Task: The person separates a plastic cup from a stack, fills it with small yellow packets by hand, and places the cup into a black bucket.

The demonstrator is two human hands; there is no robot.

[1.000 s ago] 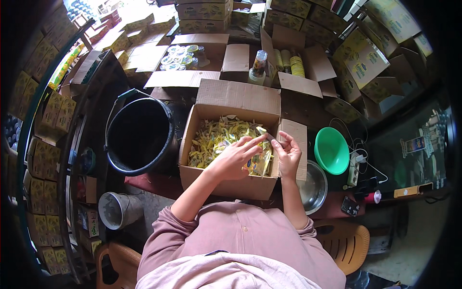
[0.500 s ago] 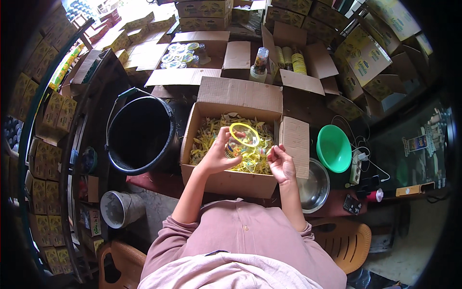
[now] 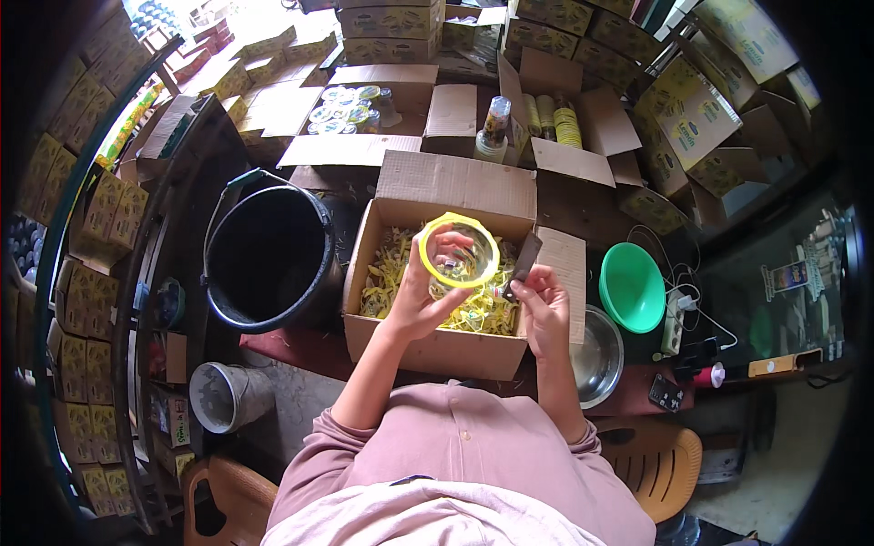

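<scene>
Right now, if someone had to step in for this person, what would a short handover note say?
Left hand: holds up a clear jar with a yellow rim over the open cardboard box.
Right hand: fingers pinch a small dark flat piece beside the jar.
Box: full of loose yellow pieces.
Nearby: black bucket to the left, green bowl and metal bowl to the right.
Done and left: one jar in hand; no finished count shows.

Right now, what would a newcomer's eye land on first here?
The bright yellow ring of a clear lid or jar, held up by the left hand over an open cardboard box of yellow scraps. The right hand pinches a small dark strip beside it. A black bucket sits left of the box, a green bowl right.
</scene>
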